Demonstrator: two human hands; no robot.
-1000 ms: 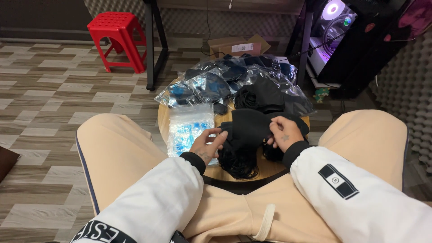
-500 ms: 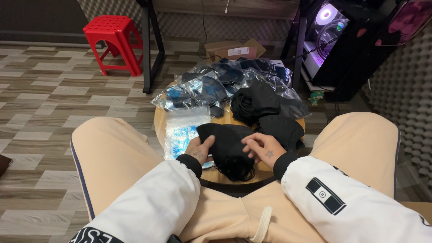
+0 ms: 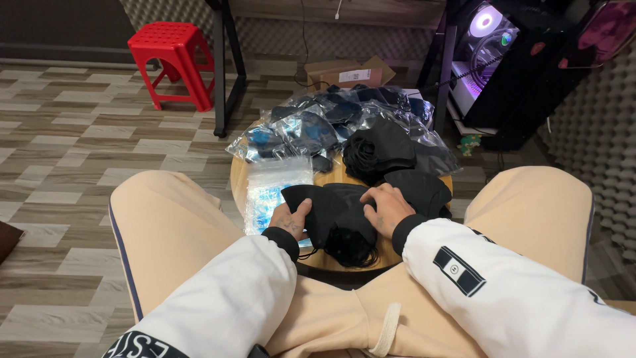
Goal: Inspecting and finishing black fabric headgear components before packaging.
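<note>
A black face mask lies flat on a small round wooden table between my knees. My left hand pinches its left edge with thumb and fingers. My right hand presses flat on its right side, fingers spread. Black ear loops hang off the near edge of the table. More black masks are heaped just beyond my hands.
Clear plastic bags lie left of the mask, and a pile of bagged dark masks covers the far half of the table. A red plastic stool, a cardboard box and a lit computer case stand on the floor behind.
Both hands held the mask up off the table a second ago. They have lowered it flat, and my right hand has opened and now presses down on it.
</note>
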